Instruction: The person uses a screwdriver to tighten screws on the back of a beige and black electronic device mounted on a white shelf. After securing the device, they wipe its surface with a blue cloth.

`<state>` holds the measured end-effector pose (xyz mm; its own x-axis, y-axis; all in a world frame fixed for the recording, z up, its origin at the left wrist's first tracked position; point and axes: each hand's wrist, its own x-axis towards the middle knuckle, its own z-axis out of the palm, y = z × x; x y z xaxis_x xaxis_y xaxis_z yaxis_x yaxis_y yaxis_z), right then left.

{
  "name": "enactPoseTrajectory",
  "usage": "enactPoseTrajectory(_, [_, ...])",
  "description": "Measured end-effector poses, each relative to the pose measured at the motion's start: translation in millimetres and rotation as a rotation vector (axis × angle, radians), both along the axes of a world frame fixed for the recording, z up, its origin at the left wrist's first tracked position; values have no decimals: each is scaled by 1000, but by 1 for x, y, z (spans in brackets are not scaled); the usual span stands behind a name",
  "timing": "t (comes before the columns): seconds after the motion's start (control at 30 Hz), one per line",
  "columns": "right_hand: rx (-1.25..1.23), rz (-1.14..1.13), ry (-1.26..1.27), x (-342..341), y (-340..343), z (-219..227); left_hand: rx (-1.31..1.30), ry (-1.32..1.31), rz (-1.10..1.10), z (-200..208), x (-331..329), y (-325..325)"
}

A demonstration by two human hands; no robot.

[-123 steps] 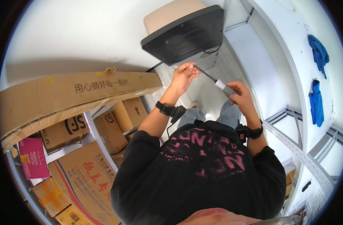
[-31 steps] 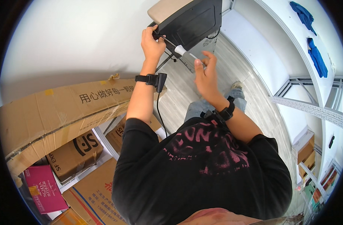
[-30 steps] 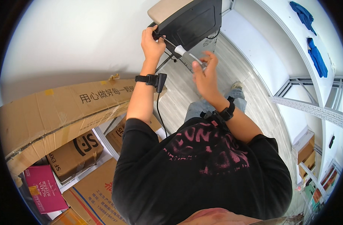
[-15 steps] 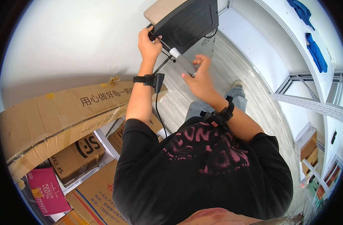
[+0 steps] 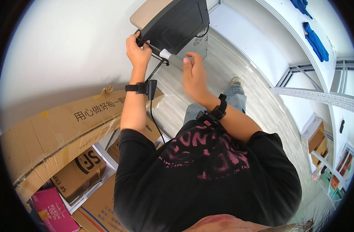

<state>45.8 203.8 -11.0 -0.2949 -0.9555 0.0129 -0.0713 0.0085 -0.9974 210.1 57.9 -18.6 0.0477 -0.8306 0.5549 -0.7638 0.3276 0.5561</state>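
Observation:
A screwdriver (image 5: 176, 61) with a grey handle, white collar and dark shaft slants between my hands. My right hand (image 5: 194, 75) is closed around the butt of its handle, hiding that end. My left hand (image 5: 139, 53) pinches a small black part at the edge of a black panel (image 5: 177, 27), where the screwdriver's shaft ends. My fingers hide the tip and what it meets. The panel has a moulded rectangular outline and a beige padded piece (image 5: 150, 13) along its upper left side, like a tilted seat.
Thin black rods (image 5: 156, 69) extend below the panel. A long cardboard box (image 5: 61, 120) lies at left, above a brown carton (image 5: 82, 174) and a pink box (image 5: 55, 208). White shelving (image 5: 320, 94) stands at right, with blue cloths (image 5: 316, 42) on it.
My right hand has closed from a loose, spread pose onto the screwdriver's handle end. My left hand stays at the panel's edge. The whole view has shifted slightly.

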Motion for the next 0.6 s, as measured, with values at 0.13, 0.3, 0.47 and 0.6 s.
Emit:
enactPoseTrajectory(0.13, [-117,-89,-160,13,6,-10,-2,-10,-8,-2,4,-4])
enactPoseTrajectory(0.3, [-323,4,183,9,12,-15,4,19,-44,-9,9,-7])
enactPoseTrajectory(0.47, [-82,108,67,5,12,3,-7,-9,-28,-5,7,-4])
enactPoseTrajectory(0.6, [-489,-97,144,15,3,-8,-1,36,-45,-3,5,-5])
